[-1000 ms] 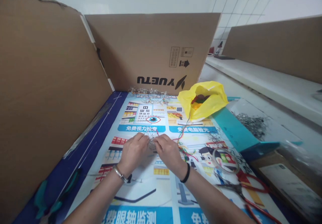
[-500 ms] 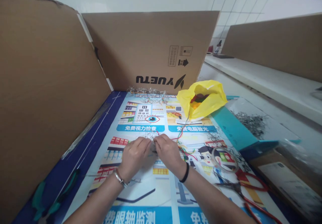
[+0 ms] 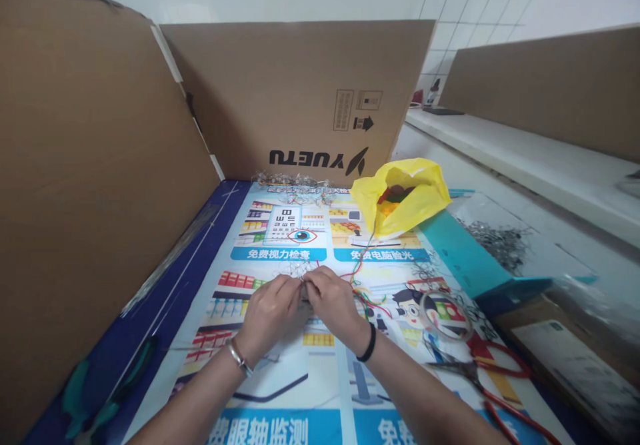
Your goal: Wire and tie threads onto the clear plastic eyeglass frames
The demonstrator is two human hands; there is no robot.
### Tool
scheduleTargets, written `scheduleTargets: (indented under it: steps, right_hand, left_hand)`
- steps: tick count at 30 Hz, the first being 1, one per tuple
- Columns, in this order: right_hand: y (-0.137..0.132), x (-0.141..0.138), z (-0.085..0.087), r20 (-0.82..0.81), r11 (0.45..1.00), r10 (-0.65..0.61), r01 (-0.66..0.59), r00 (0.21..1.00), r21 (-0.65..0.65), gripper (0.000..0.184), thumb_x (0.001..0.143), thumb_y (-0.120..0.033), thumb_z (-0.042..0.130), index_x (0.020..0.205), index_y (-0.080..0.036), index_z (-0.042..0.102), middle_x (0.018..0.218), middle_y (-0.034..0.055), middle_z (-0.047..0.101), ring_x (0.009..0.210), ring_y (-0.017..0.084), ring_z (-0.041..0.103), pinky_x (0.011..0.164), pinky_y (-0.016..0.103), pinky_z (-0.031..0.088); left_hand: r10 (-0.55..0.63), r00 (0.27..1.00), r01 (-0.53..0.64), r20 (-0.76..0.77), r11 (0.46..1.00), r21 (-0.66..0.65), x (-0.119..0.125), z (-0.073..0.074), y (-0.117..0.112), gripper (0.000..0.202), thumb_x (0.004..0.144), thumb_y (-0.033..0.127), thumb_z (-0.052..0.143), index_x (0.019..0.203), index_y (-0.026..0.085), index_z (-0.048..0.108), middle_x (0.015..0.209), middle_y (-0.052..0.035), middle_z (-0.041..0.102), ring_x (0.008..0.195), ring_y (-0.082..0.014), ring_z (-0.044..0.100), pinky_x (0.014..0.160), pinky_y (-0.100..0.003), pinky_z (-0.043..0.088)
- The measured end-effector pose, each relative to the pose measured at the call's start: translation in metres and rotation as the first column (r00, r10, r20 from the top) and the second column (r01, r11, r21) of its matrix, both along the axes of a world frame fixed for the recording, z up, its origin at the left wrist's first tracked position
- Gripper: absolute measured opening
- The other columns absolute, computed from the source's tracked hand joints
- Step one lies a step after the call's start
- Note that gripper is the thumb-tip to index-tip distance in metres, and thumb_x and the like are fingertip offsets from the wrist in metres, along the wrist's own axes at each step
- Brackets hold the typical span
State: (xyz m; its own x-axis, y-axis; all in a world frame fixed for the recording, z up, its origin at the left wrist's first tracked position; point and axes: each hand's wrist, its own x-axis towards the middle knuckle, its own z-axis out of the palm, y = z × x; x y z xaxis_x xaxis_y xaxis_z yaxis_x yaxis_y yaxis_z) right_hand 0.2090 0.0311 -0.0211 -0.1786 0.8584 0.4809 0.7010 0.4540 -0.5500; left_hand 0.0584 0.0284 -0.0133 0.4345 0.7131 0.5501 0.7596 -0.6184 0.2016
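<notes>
At the middle of the poster-covered table, my left hand [image 3: 273, 305] and my right hand [image 3: 335, 298] meet fingertip to fingertip. Both are closed in a pinch on a small tangle of thin silvery wire [image 3: 299, 269], which shows just beyond the fingers. The part between the fingertips is hidden. To the right of my right hand lie loose coloured threads [image 3: 367, 298] in red, green and yellow. One thread runs up toward a yellow bag [image 3: 425, 212] with coloured material inside.
Red-handled scissors [image 3: 475, 372] and a roll of clear tape [image 3: 447, 316] lie at right. Green-handled pliers [image 3: 75, 392] rest at lower left. A turquoise box [image 3: 463, 252] stands near a heap of dark wire bits [image 3: 500, 242]. Cardboard walls [image 3: 300, 85] enclose the back and left; wire pieces [image 3: 290, 180] line the back.
My hands stay together at almost the same spot, with the fingertips shifted slightly around the wire. Other things stay where they were.
</notes>
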Motion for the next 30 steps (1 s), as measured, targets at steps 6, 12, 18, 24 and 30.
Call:
scheduleTargets:
  steps: [6,12,18,24,30]
  right_hand:
    - [0.004,0.003,0.003,-0.14,0.995,0.045,-0.056,0.989,-0.081,0.017,0.078,-0.009,0.05,0.079,-0.02,0.063,0.077,0.0011,0.059,0.074,0.013,0.056,0.069,0.025,0.045]
    - [0.006,0.006,0.01,-0.191,0.986,0.074,-0.101,0.979,-0.135,0.018,0.075,-0.005,0.051,0.074,-0.02,0.062,0.072,-0.0007,0.059,0.072,0.012,0.055,0.066,0.023,0.043]
    - [0.007,0.009,0.015,-0.217,0.97,0.102,-0.146,0.971,-0.196,0.018,0.076,-0.006,0.051,0.073,-0.019,0.063,0.072,-0.0016,0.061,0.072,0.011,0.055,0.067,0.023,0.041]
    - [0.007,0.009,0.018,-0.232,0.956,0.094,-0.153,0.968,-0.25,0.018,0.075,-0.007,0.05,0.072,-0.02,0.062,0.069,-0.0024,0.06,0.069,0.011,0.055,0.064,0.022,0.041]
    - [0.007,0.01,0.019,-0.248,0.945,0.096,-0.167,0.964,-0.28,0.018,0.075,-0.009,0.049,0.071,-0.019,0.063,0.068,-0.0024,0.061,0.067,0.011,0.055,0.062,0.021,0.04]
  left_hand:
    - [-0.014,1.0,0.014,-0.001,1.0,-0.016,-0.001,-0.001,-0.001,0.02,0.088,0.015,0.04,0.092,0.018,0.059,0.081,-0.005,0.061,0.077,-0.0149,0.058,0.073,-0.028,0.049]
    - [0.0,0.999,0.0,-0.041,1.0,-0.002,0.0,-0.001,-0.003,0.019,0.088,0.015,0.04,0.091,0.019,0.059,0.083,-0.0052,0.062,0.079,-0.0151,0.058,0.075,-0.028,0.05]
    - [0.001,0.998,-0.001,-0.055,1.0,0.004,0.0,-0.004,-0.002,0.019,0.088,0.015,0.041,0.088,0.018,0.059,0.083,-0.0052,0.062,0.079,-0.0158,0.059,0.075,-0.029,0.05]
    - [-0.003,1.0,0.002,-0.02,0.999,-0.044,0.0,-0.002,-0.002,0.02,0.088,0.015,0.039,0.088,0.018,0.059,0.081,-0.0049,0.06,0.078,-0.0155,0.058,0.074,-0.029,0.049]
    - [-0.006,0.999,0.004,-0.035,0.999,-0.047,0.0,-0.003,-0.002,0.021,0.087,0.014,0.039,0.087,0.018,0.059,0.08,-0.0051,0.06,0.079,-0.016,0.057,0.074,-0.029,0.048]
